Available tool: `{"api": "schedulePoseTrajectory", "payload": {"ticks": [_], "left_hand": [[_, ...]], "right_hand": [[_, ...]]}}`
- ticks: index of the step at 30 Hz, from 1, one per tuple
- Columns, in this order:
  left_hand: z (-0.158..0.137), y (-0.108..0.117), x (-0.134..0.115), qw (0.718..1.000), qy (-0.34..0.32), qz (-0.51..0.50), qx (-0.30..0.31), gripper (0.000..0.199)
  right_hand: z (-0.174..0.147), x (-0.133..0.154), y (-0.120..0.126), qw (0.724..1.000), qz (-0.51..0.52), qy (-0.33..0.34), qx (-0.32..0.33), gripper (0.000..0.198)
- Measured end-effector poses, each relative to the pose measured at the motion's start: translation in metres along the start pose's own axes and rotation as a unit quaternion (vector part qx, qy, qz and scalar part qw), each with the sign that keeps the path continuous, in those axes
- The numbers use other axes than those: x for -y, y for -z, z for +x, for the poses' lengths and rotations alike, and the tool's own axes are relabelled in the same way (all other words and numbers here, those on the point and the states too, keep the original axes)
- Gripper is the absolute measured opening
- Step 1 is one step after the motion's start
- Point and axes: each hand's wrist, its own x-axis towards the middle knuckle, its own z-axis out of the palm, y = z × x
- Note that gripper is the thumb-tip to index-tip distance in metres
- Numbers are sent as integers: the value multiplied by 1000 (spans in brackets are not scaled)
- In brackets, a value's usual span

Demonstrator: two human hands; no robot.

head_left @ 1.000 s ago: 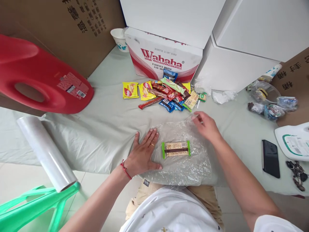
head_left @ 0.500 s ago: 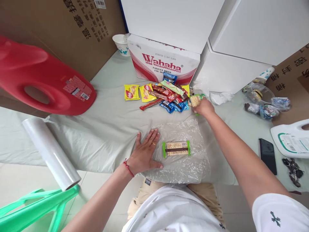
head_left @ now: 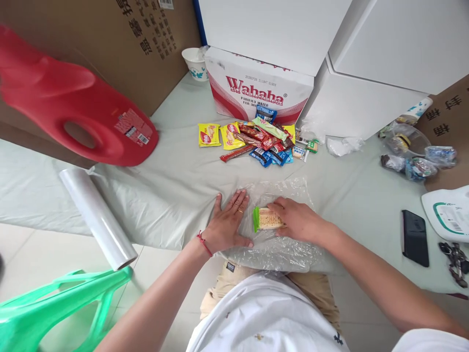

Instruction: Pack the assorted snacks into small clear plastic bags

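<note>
My left hand [head_left: 229, 222] lies flat with its fingers spread, over the left edge of a sheet of clear plastic film [head_left: 293, 254]. My right hand [head_left: 302, 220] grips a packet of crackers [head_left: 269, 218] with green ends, low over the middle of the film. The hand hides the packet's right end. Whatever lies directly beneath this packet cannot be seen. Beyond both hands is a pile of small wrapped snacks [head_left: 267, 134]: red sticks, blue packets and yellow packets.
A Wahaha carton [head_left: 256, 93] stands behind the snacks. To the left are a red jug [head_left: 110, 122], a roll of film [head_left: 97, 217] and a green plastic stool [head_left: 88, 298]. A phone [head_left: 415, 238], keys [head_left: 454, 261] and a white jug [head_left: 449, 210] lie right.
My right hand has come back from the pile's right end with a packet of crackers, to where another cracker packet lay on the film. My left hand stays on the film.
</note>
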Motion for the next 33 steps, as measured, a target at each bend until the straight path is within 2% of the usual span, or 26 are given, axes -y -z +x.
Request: {"api": "schedulePoseTrajectory", "payload": {"ticks": [8, 14, 16, 18, 20, 22, 25, 28, 29, 31, 33], "left_hand": [[1, 1, 0, 1000, 10, -2, 17, 132], [1, -1, 0, 1000, 12, -22, 6, 135], [-1, -2, 1, 999, 16, -32, -2, 136], [-6, -2, 3, 999, 17, -43, -15, 135], [-12, -3, 6, 998, 18, -57, -28, 130], [-18, -4, 9, 996, 19, -70, -42, 120], [-25, -4, 12, 991, 12, -98, -85, 98], [-21, -5, 4, 970, 41, -147, -188, 87], [-16, -5, -1, 956, 72, -166, -231, 88], [-4, -5, -13, 922, 147, -204, -293, 101], [8, -4, -21, 902, 204, -241, -293, 112]], "right_hand": [[5, 9, -7, 998, -49, 19, -19, 55], [11, 10, -7, 998, -57, 12, -29, 64], [14, 2, -3, 998, -17, 26, -47, 65], [19, -10, 3, 995, 22, 29, -95, 59], [28, -27, 7, 989, 29, -1, -144, 51], [41, -42, 7, 986, 19, -38, -162, 53], [63, -57, 3, 989, 26, -41, -136, 61], [76, -59, 3, 991, 67, -27, -109, 27], [77, -58, 5, 991, 83, -21, -108, 16], [72, -55, 11, 987, 112, -10, -116, 8], [62, -51, 18, 982, 135, 1, -130, 10]]}}
